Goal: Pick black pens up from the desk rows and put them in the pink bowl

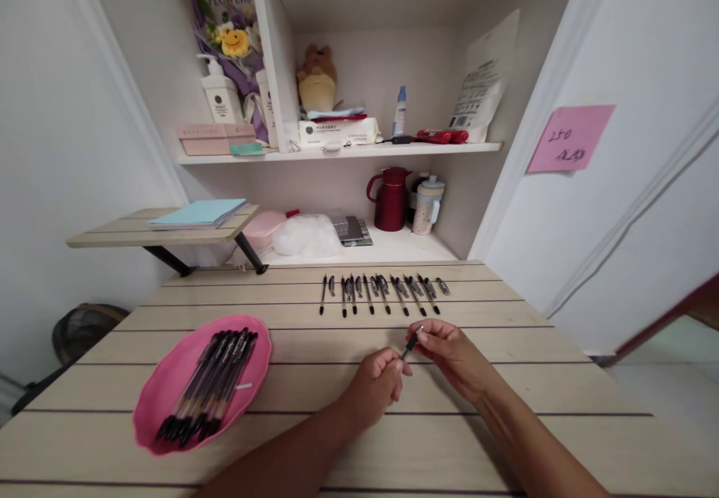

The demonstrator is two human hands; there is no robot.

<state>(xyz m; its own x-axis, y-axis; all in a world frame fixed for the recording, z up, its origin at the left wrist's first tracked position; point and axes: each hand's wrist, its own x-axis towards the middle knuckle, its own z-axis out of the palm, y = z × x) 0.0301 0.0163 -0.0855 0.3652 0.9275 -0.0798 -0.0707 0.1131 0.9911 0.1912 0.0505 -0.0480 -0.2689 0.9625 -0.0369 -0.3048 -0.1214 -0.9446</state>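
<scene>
My left hand [375,387] is closed round the lower end of a black pen [411,344], which slants up to the right. At the pen's upper end, the thumb and fingers of my right hand [449,352] pinch close to its tip. A small pale bit shows at that tip, too small to name. Beyond my hands lies a row of uncapped pens [369,294], with loose black pen caps [443,286] among them. To the left, a pink scalloped tray [147,378] holds a bundle of several capped pens [216,378].
The slatted wooden table [303,438] runs back to a white shelf unit [337,155]. A small raised stand [112,230] with blue paper [199,213] rises at the back left. A red jug [392,200] and a tumbler [428,207] stand at the back.
</scene>
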